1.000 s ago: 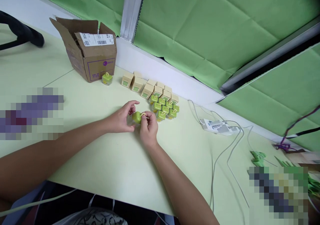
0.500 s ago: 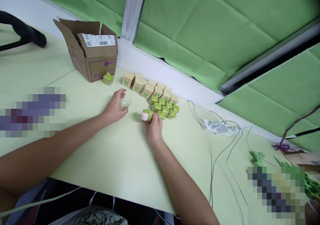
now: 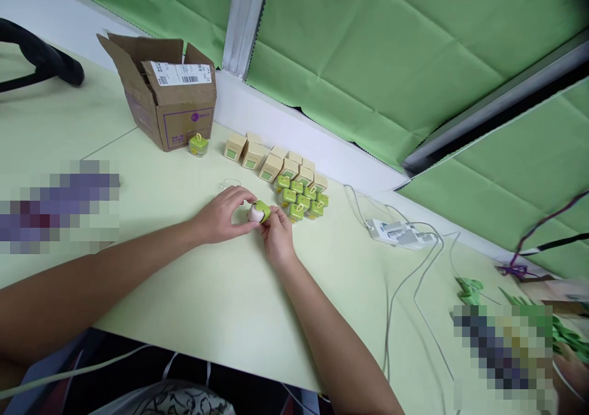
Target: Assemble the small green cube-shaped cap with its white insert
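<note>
One wide pale surface carries all of it, with a big open cardboard box at the back left. Next size down, a bunch of small beige cartons lines the back edge, and a tight cluster of green-lidded containers sits just in front, plus a loner by the box. Here's what changed: the transparent tub was in the left fingers half a second ago, now it's down on the surface just past that hand. Reads to me like the tub's out of the way, so both hands get to work on one small green-and-white piece, held up between them. Pose-wise, the left hand reaches in from the left, fingers over the white end and thumb underneath, so gripping it I'd say, no clue how firmly. The right hand angles up from lower right, fingers pinching the green side.
</note>
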{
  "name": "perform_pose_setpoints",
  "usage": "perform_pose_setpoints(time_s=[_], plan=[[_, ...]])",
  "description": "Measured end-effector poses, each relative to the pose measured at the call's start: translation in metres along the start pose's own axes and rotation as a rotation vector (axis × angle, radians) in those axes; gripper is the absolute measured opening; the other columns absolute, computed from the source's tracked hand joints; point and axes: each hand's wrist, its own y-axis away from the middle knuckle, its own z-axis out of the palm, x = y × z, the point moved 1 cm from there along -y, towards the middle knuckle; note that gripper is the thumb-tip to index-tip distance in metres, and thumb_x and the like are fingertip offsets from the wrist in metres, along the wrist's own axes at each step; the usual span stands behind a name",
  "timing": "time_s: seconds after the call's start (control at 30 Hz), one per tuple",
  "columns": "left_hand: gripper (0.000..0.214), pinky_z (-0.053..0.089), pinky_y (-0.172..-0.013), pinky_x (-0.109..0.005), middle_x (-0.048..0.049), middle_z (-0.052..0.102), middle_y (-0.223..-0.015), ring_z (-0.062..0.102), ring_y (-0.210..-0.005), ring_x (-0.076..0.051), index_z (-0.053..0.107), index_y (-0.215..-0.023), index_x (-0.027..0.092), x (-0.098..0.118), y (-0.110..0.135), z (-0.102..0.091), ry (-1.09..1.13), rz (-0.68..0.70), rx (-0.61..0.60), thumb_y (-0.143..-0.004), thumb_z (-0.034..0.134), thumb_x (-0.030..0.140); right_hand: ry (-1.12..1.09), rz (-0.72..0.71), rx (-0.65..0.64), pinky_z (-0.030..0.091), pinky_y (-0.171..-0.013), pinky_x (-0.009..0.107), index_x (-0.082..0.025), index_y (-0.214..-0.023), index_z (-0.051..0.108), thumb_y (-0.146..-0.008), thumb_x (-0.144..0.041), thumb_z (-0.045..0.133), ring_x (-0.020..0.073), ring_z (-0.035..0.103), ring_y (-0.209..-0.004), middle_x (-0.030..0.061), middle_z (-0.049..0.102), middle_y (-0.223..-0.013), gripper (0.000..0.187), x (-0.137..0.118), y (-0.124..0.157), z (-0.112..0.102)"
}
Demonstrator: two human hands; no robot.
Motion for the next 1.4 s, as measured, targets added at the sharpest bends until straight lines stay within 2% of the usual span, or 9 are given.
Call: perform_pose_setpoints(time_s=[0.1, 0.2, 0.43, 0.57, 0.67, 0.87, 1.1, 1.23, 1.4], plan=[[0.038, 0.05, -0.086, -0.035, -0.0083, 0.063, -0.109, 0.06, -0.095, -0.022, 0.057, -0.114, 0.02, -0.001, 0.001, 0.0, 0.018, -0.042, 0.006, -0.085, 0.075, 0.038, 0.011, 0.024, -0.082, 0.057, -0.063, 0.027, -0.024, -0.092, 0.058, -0.079, -0.04, 0.07, 0.0136, 0.062, -0.071, -0.0019, 0.064, -0.083, 0.024, 0.001, 0.006, 0.005], [0.035, 0.052, -0.085, -0.033, -0.0079, 0.063, -0.11, 0.062, -0.094, -0.02, 0.059, -0.113, 0.02, -0.001, 0.001, 0.002, 0.065, -0.04, 0.006, -0.084, 0.075, 0.032, -0.001, 0.023, -0.099, 0.058, -0.065, 0.026, -0.024, -0.097, 0.06, -0.078, -0.034, 0.072, 0.0125, 0.064, -0.074, -0.0018, 0.065, -0.088, 0.024, 0.0, 0.008, 0.006], [0.031, 0.054, -0.092, -0.034, -0.0066, 0.068, -0.111, 0.065, -0.104, -0.021, 0.064, -0.115, 0.021, -0.007, 0.003, 0.005, 0.004, -0.049, 0.055, -0.087, 0.074, 0.03, -0.108, 0.037, -0.18, 0.061, -0.081, 0.033, -0.027, -0.112, 0.059, -0.083, -0.034, 0.072, 0.0149, 0.069, -0.08, -0.003, 0.07, -0.086, 0.033, -0.008, 0.013, 0.007], [0.027, 0.055, -0.088, -0.03, -0.0054, 0.067, -0.109, 0.066, -0.099, -0.019, 0.065, -0.113, 0.02, -0.006, 0.002, 0.004, 0.002, -0.006, 0.091, -0.087, 0.071, 0.023, -0.023, -0.001, -0.233, 0.06, -0.085, 0.033, -0.027, -0.115, 0.065, -0.079, -0.038, 0.081, 0.0154, 0.07, -0.083, -0.0023, 0.073, -0.087, 0.041, -0.006, 0.014, 0.009], [0.021, 0.055, -0.084, -0.029, -0.0044, 0.067, -0.104, 0.066, -0.094, -0.017, 0.066, -0.107, 0.02, -0.004, 0.001, 0.003, -0.01, 0.006, 0.073, -0.086, 0.068, 0.019, 0.032, 0.008, -0.245, 0.06, -0.087, 0.034, -0.027, -0.116, 0.066, -0.076, -0.04, 0.084, 0.0165, 0.071, -0.084, -0.001, 0.074, -0.089, 0.046, -0.003, 0.013, 0.01], [0.019, 0.054, -0.082, -0.028, -0.0038, 0.067, -0.101, 0.065, -0.092, -0.017, 0.067, -0.106, 0.02, -0.005, 0.002, 0.004, -0.021, 0.037, 0.068, -0.087, 0.065, 0.017, 0.092, -0.021, -0.272, 0.061, -0.083, 0.034, -0.026, -0.116, 0.064, -0.081, -0.048, 0.077, 0.0165, 0.07, -0.081, -0.0013, 0.073, -0.088, 0.043, 0.001, 0.011, 0.009], [0.015, 0.054, -0.083, -0.03, -0.0045, 0.067, -0.099, 0.064, -0.095, -0.019, 0.066, -0.104, 0.019, -0.005, 0.001, 0.006, -0.048, 0.061, 0.089, -0.088, 0.066, 0.019, 0.113, 0.011, -0.263, 0.061, -0.088, 0.037, -0.027, -0.121, 0.062, -0.083, -0.048, 0.073, 0.0211, 0.071, -0.097, 0.0015, 0.073, -0.108, 0.046, 0.002, 0.01, 0.007], [0.017, 0.053, -0.083, -0.03, -0.0044, 0.067, -0.098, 0.064, -0.094, -0.018, 0.066, -0.103, 0.018, -0.002, 0.0, 0.006, -0.052, 0.071, 0.097, -0.087, 0.065, 0.015, 0.118, 0.025, -0.278, 0.06, -0.091, 0.038, -0.027, -0.123, 0.061, -0.083, -0.048, 0.072, 0.0222, 0.07, -0.103, 0.0022, 0.072, -0.113, 0.047, 0.002, 0.01, 0.007], [0.018, 0.052, -0.08, -0.031, -0.004, 0.066, -0.095, 0.063, -0.091, -0.018, 0.066, -0.101, 0.018, 0.001, -0.001, 0.006, -0.031, 0.062, 0.088, -0.084, 0.065, 0.014, 0.131, -0.004, -0.302, 0.06, -0.093, 0.04, -0.026, -0.118, 0.061, -0.086, -0.046, 0.066, 0.0233, 0.071, -0.104, 0.0028, 0.074, -0.113, 0.038, 0.002, 0.011, 0.008]])
